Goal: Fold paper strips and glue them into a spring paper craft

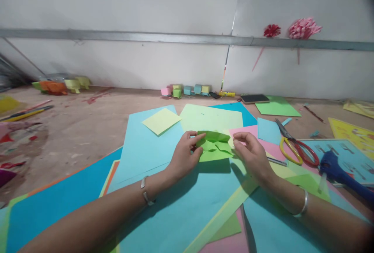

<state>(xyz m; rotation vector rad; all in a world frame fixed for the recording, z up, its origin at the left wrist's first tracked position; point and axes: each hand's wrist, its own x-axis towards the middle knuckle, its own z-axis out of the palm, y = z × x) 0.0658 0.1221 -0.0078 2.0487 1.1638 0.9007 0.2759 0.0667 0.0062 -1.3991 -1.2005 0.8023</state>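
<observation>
A piece of bright green paper (214, 152) with several creases and raised folds is held above the light blue sheets. My left hand (187, 151) pinches its left end between thumb and fingers. At the right edge of the paper, my right hand (253, 157) has its thumb and fingertips drawn together, close against the folded edge. Below lies a large light blue sheet (175, 210). A pale yellow square of paper (161, 121) rests just beyond my left hand.
Scissors (295, 146) with red and yellow handles and a blue glue gun (336, 167) lie to the right. A dark phone (254, 99) rests near the wall. Small folded paper pieces (188, 90) stand along the wall, and paper flowers (304, 28) hang on the rail.
</observation>
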